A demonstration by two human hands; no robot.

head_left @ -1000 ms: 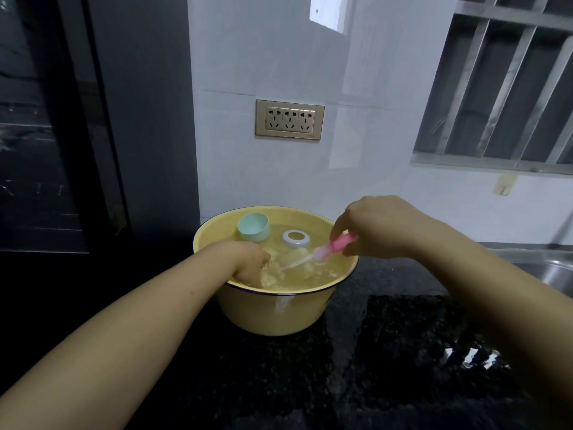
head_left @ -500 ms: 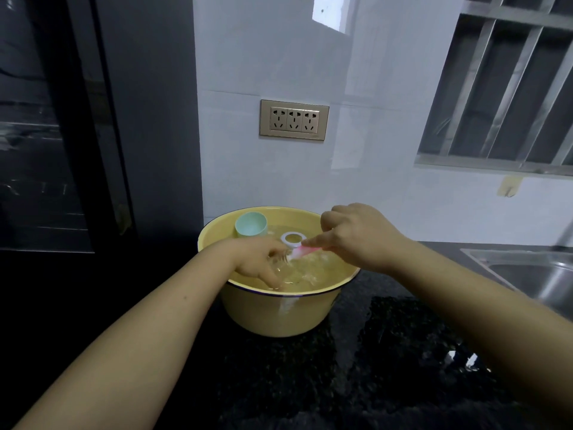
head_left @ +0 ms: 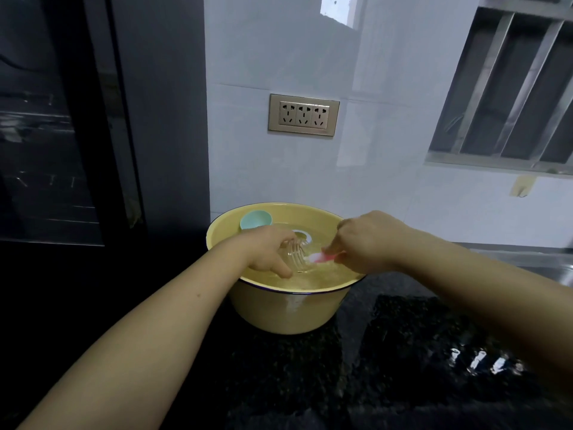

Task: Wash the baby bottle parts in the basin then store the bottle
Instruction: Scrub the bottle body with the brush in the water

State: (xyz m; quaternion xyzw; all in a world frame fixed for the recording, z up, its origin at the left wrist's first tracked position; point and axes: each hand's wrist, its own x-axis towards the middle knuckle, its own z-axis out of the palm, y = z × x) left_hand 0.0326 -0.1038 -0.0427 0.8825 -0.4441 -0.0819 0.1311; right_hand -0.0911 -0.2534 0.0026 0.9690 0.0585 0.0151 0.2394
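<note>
A yellow basin (head_left: pixel 288 315) full of water stands on the dark counter. My left hand (head_left: pixel 266 252) grips the clear baby bottle (head_left: pixel 296 254), whose threaded neck points right at the water's surface. My right hand (head_left: pixel 366 243) holds a pink-handled brush (head_left: pixel 322 258) with its tip pushed into the bottle's mouth. A mint green cap (head_left: pixel 255 219) floats by the basin's far left rim. A white ring (head_left: pixel 302 234) floats behind the bottle, partly hidden by my left hand.
The black speckled counter (head_left: pixel 403 352) runs right toward a steel sink edge (head_left: pixel 527 259). A socket plate (head_left: pixel 304 114) sits on the white tiled wall behind the basin. A dark glass door (head_left: pixel 46 135) fills the left side, and a barred window (head_left: pixel 511 88) is at the upper right.
My right hand has moved left and lower toward the bottle, pushing the brush into its mouth. My left hand has lifted the bottle's neck up out of the water.
</note>
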